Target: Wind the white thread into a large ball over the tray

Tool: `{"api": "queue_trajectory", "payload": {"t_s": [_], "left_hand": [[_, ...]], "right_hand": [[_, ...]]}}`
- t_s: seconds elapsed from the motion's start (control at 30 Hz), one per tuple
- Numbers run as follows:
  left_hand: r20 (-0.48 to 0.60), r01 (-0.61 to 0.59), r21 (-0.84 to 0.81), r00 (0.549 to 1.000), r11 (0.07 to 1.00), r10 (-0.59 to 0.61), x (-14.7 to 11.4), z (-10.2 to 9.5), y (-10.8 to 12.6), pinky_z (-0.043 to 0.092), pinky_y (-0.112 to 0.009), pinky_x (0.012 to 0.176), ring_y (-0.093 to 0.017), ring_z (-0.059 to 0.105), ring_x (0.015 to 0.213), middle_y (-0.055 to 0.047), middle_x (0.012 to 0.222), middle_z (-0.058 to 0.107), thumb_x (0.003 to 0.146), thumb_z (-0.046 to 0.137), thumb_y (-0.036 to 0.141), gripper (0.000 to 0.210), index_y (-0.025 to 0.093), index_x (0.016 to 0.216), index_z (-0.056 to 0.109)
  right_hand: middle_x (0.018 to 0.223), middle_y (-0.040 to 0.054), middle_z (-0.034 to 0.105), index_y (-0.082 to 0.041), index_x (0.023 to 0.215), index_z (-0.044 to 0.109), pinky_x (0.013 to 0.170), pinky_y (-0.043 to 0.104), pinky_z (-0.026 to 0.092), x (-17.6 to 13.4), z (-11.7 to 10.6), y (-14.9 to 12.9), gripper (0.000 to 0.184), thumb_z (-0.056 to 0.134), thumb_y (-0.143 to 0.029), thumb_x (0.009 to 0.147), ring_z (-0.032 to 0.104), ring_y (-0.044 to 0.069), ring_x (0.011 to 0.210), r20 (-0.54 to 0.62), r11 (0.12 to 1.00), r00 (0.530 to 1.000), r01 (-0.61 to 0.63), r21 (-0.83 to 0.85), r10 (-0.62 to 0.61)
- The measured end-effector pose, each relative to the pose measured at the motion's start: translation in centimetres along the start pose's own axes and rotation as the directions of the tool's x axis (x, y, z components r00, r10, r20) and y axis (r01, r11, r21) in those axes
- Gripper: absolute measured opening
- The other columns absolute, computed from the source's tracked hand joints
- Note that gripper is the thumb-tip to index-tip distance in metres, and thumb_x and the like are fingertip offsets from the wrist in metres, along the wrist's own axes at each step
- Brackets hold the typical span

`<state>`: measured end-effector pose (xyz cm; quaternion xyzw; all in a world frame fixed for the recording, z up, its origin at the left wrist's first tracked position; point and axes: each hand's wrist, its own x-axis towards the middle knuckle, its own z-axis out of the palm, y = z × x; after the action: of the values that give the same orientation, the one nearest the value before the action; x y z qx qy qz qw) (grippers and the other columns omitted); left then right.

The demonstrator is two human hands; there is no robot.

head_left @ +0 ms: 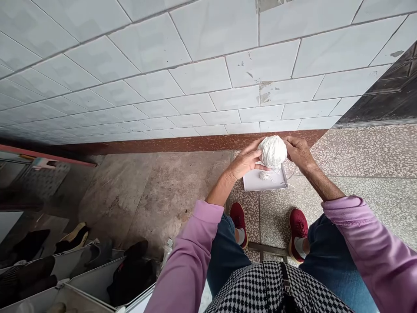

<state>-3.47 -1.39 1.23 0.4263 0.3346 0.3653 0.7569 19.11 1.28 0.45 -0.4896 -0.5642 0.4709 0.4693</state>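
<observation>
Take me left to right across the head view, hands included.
Black and yellowish shoe → left hand → ball of white yarn → right hand → dark panel.

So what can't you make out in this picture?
Box, head view: far edge mostly hidden behind the ball of yarn and left hand.
Right hand, head view: its curled fingers hide whether it grips yarn.
Dark panel, head view: cut off by the right edge.

On the far side I face a pale tiled wall (202,37), chipped in spots, above a brown skirting (182,144), with a dark panel (387,93) far right, speckled floor (374,152) right, stained floor (166,182) left and a shoe rack (97,274) near left.
</observation>
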Motion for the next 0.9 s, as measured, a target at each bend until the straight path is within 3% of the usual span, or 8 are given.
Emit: {"api": "queue_trajectory", "payload": {"t_s": [0.1,0.23,0.4,0.6,0.8,0.9], "left_hand": [[-0.032,-0.013,0.011,0.999,1.000,0.013,0.2,0.5,-0.8,0.068,-0.060,0.102,-0.045,0.065,0.143,-0.018,0.173,0.054,0.080,0.090,0.067,0.096,0.031,0.162,0.055],[-0.204,-0.084,0.125,0.973,0.989,0.108,0.8,1.3,-2.0,0.059,-0.057,0.118,-0.045,0.058,0.151,-0.020,0.160,0.063,0.060,0.105,0.052,0.106,0.022,0.151,0.060],[-0.275,-0.098,-0.013,0.957,0.995,0.091,1.1,1.4,-1.7,0.063,-0.055,0.106,-0.042,0.067,0.140,-0.018,0.147,0.072,0.069,0.095,0.062,0.094,0.023,0.147,0.060],[-0.505,-0.256,-0.039,0.839,0.966,0.203,1.5,0.5,-1.3,0.060,-0.043,0.109,-0.038,0.062,0.149,-0.012,0.141,0.075,0.067,0.097,0.062,0.077,0.023,0.128,0.070],[-0.528,-0.179,-0.359,0.848,0.916,-0.041,1.9,0.6,-2.1,0.065,-0.044,0.109,-0.040,0.061,0.152,-0.017,0.147,0.074,0.076,0.092,0.066,0.068,0.021,0.123,0.073],[-0.543,-0.197,-0.377,0.839,0.905,-0.044,2.0,0.6,-2.4,0.066,-0.046,0.108,-0.040,0.064,0.149,-0.017,0.143,0.075,0.072,0.095,0.065,0.070,0.022,0.122,0.073]], "right_hand": [[0.054,-0.0052,0.041,-0.024,0.065,0.058,0.050,0.028,0.028,0.4,0.0,0.4,0.049,0.076,-0.063,0.088,0.036,0.012,0.056,0.000,0.999,1.000,0.012,-0.035,-0.012],[0.055,-0.0040,0.046,-0.023,0.069,0.062,0.051,0.028,0.029,0.6,0.4,0.9,0.047,0.073,-0.064,0.090,0.038,0.013,0.056,0.029,0.994,0.999,0.016,-0.104,-0.013],[0.060,-0.0007,0.053,-0.023,0.068,0.057,0.059,0.031,0.036,0.3,1.2,1.7,0.043,0.060,-0.056,0.096,0.045,0.016,0.060,0.138,0.962,0.989,0.087,-0.258,-0.052],[0.075,0.0068,0.071,-0.020,0.090,0.071,0.071,0.034,0.043,-2.6,3.4,0.9,0.030,0.049,-0.032,0.106,0.061,0.021,0.068,0.376,0.824,0.926,0.224,-0.520,-0.015],[0.095,0.0139,0.082,-0.018,0.112,0.077,0.079,0.034,0.045,-3.8,3.9,-0.7,0.031,0.046,-0.026,0.113,0.074,0.027,0.084,0.478,0.644,0.869,0.294,-0.706,0.128],[0.102,0.0186,0.083,-0.015,0.118,0.077,0.077,0.035,0.042,-4.0,4.2,-1.4,0.033,0.045,-0.024,0.115,0.075,0.030,0.088,0.444,0.498,0.866,0.287,-0.818,0.230]]}}
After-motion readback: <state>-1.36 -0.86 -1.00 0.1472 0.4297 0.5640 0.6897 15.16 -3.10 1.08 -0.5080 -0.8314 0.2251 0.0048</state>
